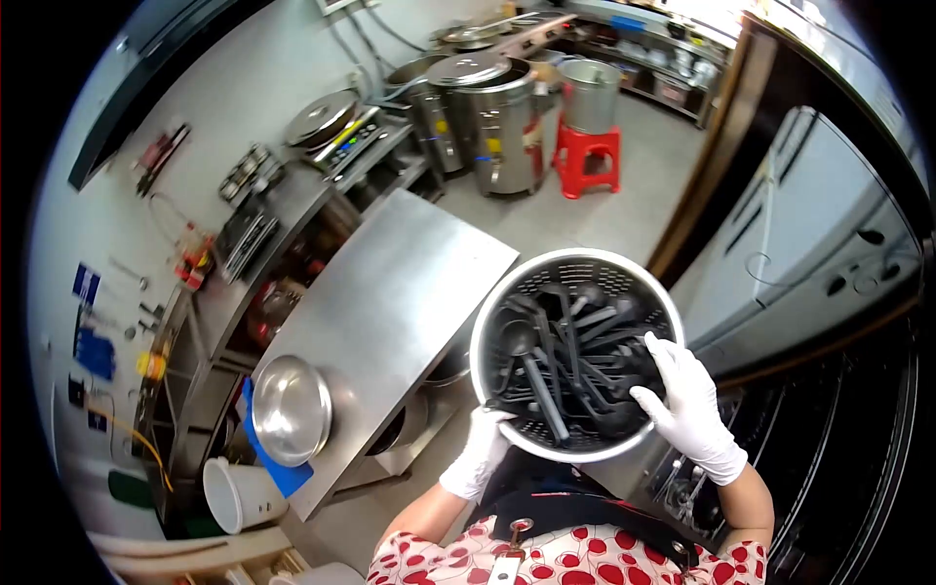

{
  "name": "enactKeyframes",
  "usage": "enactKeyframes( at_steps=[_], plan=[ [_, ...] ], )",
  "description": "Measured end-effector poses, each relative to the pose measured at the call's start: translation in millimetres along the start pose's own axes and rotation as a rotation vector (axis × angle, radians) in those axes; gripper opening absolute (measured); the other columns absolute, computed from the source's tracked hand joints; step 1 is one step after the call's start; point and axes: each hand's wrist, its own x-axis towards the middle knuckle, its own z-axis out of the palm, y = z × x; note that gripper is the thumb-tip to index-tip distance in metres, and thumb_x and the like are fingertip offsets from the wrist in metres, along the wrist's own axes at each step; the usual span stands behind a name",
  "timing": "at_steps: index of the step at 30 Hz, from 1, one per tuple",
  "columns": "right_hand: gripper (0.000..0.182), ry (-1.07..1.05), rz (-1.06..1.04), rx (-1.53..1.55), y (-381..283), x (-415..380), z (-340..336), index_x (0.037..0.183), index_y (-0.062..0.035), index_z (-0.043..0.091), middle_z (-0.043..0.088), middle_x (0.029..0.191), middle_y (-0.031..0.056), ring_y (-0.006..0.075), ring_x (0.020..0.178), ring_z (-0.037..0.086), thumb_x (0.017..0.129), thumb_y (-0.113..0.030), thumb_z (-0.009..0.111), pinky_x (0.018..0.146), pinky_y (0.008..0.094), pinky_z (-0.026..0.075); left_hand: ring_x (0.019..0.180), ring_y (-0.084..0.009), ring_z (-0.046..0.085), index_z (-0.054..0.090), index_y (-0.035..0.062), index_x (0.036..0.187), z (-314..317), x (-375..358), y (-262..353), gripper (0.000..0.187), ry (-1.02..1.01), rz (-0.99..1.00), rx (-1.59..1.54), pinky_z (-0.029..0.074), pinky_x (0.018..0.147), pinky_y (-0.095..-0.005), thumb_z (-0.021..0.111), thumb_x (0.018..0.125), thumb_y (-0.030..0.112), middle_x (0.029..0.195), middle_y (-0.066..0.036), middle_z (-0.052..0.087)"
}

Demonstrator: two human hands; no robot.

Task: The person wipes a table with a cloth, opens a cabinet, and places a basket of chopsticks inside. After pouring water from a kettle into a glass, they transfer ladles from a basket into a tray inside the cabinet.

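Colander (624, 281), round and steel, with a perforated wall and a smooth pale rim, is sitting in front of the person's torso (585, 561), just beside the right edge of the worktable (400, 263); whether it is touching that edge, I cannot tell. Counting hours from the colander's middle, the worktable is stretching out at 10 o'clock, its flat steel top catching soft glare, its straight edges meeting in a corner near the rim. At 2 o'clock a white cabinet (819, 195) is standing beyond a dark brown frame (717, 127). Grey floor (624, 219) is opening at about 12 o'clock, leaving room between worktable and frame, with a red stool (590, 161) standing on it. Between 11 and 12, a tall cylindrical steel pot (502, 132) is gleaming. Near 9 o'clock a shiny round bowl (291, 409) is resting on the worktable.

At about half past 7, the white-gloved left hand (480, 448) is gripping the rim, thumb over it. At 4 o'clock the gloved right hand (687, 409) is reaching over the rim, thumb and fingers spreading apart; whether it is gripping, I cannot tell. Black long-handled utensils (520, 338), some round-bowled, are lying criss-crossed inside.
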Motion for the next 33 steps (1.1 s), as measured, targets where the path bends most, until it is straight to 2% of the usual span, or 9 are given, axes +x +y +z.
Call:
enactKeyframes(
  at_steps=[2,4,6,8,11,23,30,32,33],
  plan=[
    [0.059,0.070,-0.073,-0.013,-7,13,17,0.125,0.0047,0.048,0.056,0.111,0.0216,0.0366,0.098,0.056,0.077,-0.021,0.070,0.085,0.0402,0.046,0.076,-0.0230,0.065,0.062,-0.0047,0.089,-92,11,-6,0.022,0.054,0.433,0.537,0.053,0.071,-0.0299,0.052,0.070,-0.008,0.087,-0.012,0.066],
    [0.056,0.048,-0.046,-0.012,-12,25,38,0.124,0.0050,0.049,0.056,0.109,0.0213,0.0360,0.098,0.055,0.079,-0.021,0.069,0.086,0.0402,0.046,0.079,-0.0249,0.065,0.063,-0.0059,0.088,-104,-4,42,0.022,0.261,0.261,-0.079,0.053,0.074,-0.0311,0.051,0.070,-0.007,0.089,-0.013,0.066],
    [0.053,0.027,-0.055,-0.011,-11,36,59,0.124,0.0043,0.050,0.058,0.106,0.0198,0.0345,0.098,0.056,0.080,-0.021,0.067,0.085,0.0398,0.046,0.085,-0.0263,0.065,0.061,-0.0053,0.094,-141,-1,68,0.026,0.358,0.300,-0.187,0.055,0.076,-0.0343,0.049,0.071,-0.007,0.095,-0.015,0.065],
    [0.051,-0.075,0.035,0.007,-9,44,81,0.123,0.0029,0.051,0.059,0.103,0.0185,0.0339,0.096,0.057,0.081,-0.022,0.066,0.083,0.0395,0.046,0.088,-0.0283,0.064,0.059,-0.0046,0.100,-208,3,74,0.032,0.416,0.423,0.150,0.054,0.081,-0.0380,0.048,0.071,-0.006,0.101,-0.016,0.064],
    [0.048,-0.093,0.072,0.023,6,56,120,0.122,0.0015,0.052,0.060,0.098,0.0183,0.0340,0.092,0.058,0.083,-0.023,0.065,0.081,0.0396,0.047,0.101,-0.0289,0.061,0.059,-0.0021,0.106,-237,-13,119,0.038,0.540,0.391,-0.366,0.050,0.091,-0.0402,0.050,0.070,-0.004,0.107,-0.013,0.064],
    [0.041,-0.348,0.343,0.228,23,140,203,0.118,0.0046,0.056,0.063,0.110,0.0228,0.0324,0.104,0.061,0.087,-0.022,0.059,0.089,0.0353,0.047,0.105,-0.0259,0.059,0.058,0.0044,0.114,-368,-122,180,0.043,0.915,0.719,-0.415,0.049,0.093,-0.0401,0.053,0.071,0.001,0.113,-0.009,0.062],
    [0.044,-0.039,0.647,0.221,198,148,209,0.120,0.0070,0.055,0.060,0.118,0.0223,0.0284,0.111,0.057,0.090,-0.025,0.058,0.096,0.0340,0.042,0.099,-0.0238,0.060,0.059,0.0030,0.109,-413,-123,165,0.038,1.025,0.715,-0.468,0.051,0.088,-0.0348,0.054,0.072,-0.003,0.108,-0.010,0.063],
    [0.047,0.104,0.713,0.143,248,140,194,0.123,0.0073,0.052,0.057,0.122,0.0236,0.0323,0.116,0.054,0.090,-0.026,0.057,0.098,0.0359,0.040,0.097,-0.0214,0.059,0.057,0.0003,0.107,-416,-130,143,0.037,1.276,0.642,0.829,0.049,0.088,-0.0317,0.052,0.073,-0.012,0.103,-0.010,0.061],
    [0.048,0.150,0.708,0.036,268,136,183,0.125,0.0067,0.051,0.056,0.124,0.0248,0.0343,0.118,0.052,0.090,-0.027,0.056,0.099,0.0364,0.040,0.101,-0.0212,0.055,0.052,-0.0009,0.110,-408,-131,146,0.034,1.179,0.630,0.723,0.047,0.090,-0.0336,0.050,0.078,-0.011,0.110,-0.012,0.055]
  ],
)
